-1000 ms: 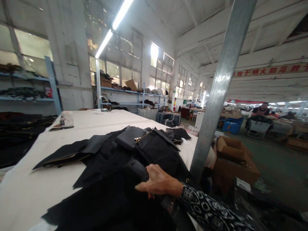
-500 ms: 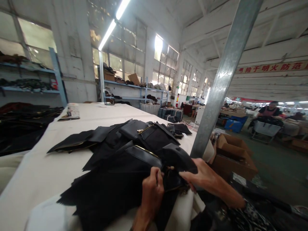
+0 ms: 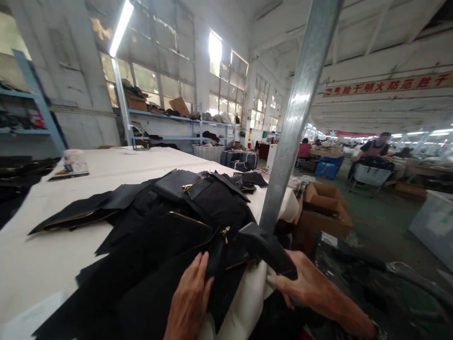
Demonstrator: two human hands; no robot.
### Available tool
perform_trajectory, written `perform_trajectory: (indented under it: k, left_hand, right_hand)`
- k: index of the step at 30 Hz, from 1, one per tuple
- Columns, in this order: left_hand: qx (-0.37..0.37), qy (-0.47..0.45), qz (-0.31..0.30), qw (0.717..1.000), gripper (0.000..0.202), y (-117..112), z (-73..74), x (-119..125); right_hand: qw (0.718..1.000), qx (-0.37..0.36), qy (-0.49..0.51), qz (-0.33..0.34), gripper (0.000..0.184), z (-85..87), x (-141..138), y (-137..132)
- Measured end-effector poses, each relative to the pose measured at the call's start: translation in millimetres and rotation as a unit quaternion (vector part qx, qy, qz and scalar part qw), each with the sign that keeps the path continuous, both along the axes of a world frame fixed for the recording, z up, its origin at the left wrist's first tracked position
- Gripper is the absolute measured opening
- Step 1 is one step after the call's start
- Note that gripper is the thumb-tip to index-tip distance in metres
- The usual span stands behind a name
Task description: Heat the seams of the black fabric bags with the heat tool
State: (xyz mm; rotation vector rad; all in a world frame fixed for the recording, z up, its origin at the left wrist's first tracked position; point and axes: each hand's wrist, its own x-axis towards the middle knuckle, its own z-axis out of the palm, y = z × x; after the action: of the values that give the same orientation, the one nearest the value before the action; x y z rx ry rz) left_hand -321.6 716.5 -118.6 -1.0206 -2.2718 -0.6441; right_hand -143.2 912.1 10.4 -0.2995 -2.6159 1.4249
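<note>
At the near right edge of the white cloth-covered surface (image 3: 42,245), the left hand (image 3: 189,302) is lying open, flat on black fabric with a brass zipper (image 3: 223,233). The right hand (image 3: 307,288) is pinching a stiff black leather flap (image 3: 267,248). More cut black pieces are lying heaped beyond, apparently unsorted.

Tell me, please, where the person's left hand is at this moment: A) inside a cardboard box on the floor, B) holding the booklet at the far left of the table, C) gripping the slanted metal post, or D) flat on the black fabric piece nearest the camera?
D: the left hand lies palm down on the black fabric piece, far from the metal post.
</note>
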Motion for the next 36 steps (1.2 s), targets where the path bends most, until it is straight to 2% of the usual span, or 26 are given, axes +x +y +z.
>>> perform_trajectory:
  k: [2, 4, 6, 8, 10, 13, 16, 20, 23, 27, 30, 32, 34, 36]
  left_hand:
    - [-0.079, 0.073, 0.007, 0.994, 0.049, 0, -14.3, 6]
    - [-0.134, 0.093, 0.044, 0.986, 0.051, 5, -18.8, 10]
    - [-0.166, 0.09, 0.082, 0.979, 0.049, 11, -14.5, 11]
    - [-0.19, 0.076, 0.1, 0.974, 0.05, 16, -4.0, 10]
    - [-0.199, 0.033, 0.079, 0.976, 0.052, 14, 11.2, 6]
    - [-0.173, -0.105, 0.006, 0.979, 0.045, 3, 43.1, -2]
    - [-0.066, -0.212, -0.046, 0.974, 0.04, -12, 82.7, -11]
    - [0.119, -0.272, -0.07, 0.953, 0.043, -24, 127.3, -19]
    - [0.216, -0.353, -0.091, 0.906, 0.056, -22, 145.3, -17]
    - [0.298, -0.486, -0.157, 0.806, 0.071, -15, 149.7, -7]
    - [0.33, -0.572, -0.211, 0.721, 0.079, -14, 140.8, -4]
    - [0.34, -0.607, -0.23, 0.68, 0.08, -14, 130.6, -3]
    - [0.333, -0.629, -0.24, 0.66, 0.076, -13, 119.2, -1]
    - [0.323, -0.638, -0.247, 0.654, 0.071, -12, 109.5, 4]
  right_hand:
    - [1.0, -0.02, 0.005, 0.008, 0.018, -5.1, 4, -3]
    - [0.999, -0.033, 0.004, 0.018, 0.017, -10.1, 9, -5]
    - [0.999, -0.039, -0.004, 0.015, 0.017, -14.9, 14, -6]
    - [0.999, -0.049, -0.005, 0.019, 0.018, -18.3, 19, -6]
    - [0.998, -0.063, 0.005, 0.027, 0.021, -19.2, 24, -6]
    - [0.997, -0.065, 0.017, 0.036, 0.022, -16.2, 32, -7]
    - [0.997, -0.059, 0.027, 0.03, 0.018, -9.7, 37, -9]
    - [0.997, -0.06, 0.04, 0.037, 0.016, 3.1, 36, -16]
    - [0.997, -0.048, 0.052, 0.044, 0.017, 13.6, 28, -25]
    - [0.992, -0.059, 0.072, 0.082, 0.021, 22.7, 13, -37]
    - [0.992, -0.047, 0.069, 0.093, 0.023, 25.1, 2, -42]
    - [0.994, -0.027, 0.064, 0.085, 0.022, 25.7, -6, -45]
    - [0.993, -0.019, 0.075, 0.084, 0.02, 26.6, -14, -48]
    - [0.991, -0.026, 0.1, 0.083, 0.02, 29.2, -21, -50]
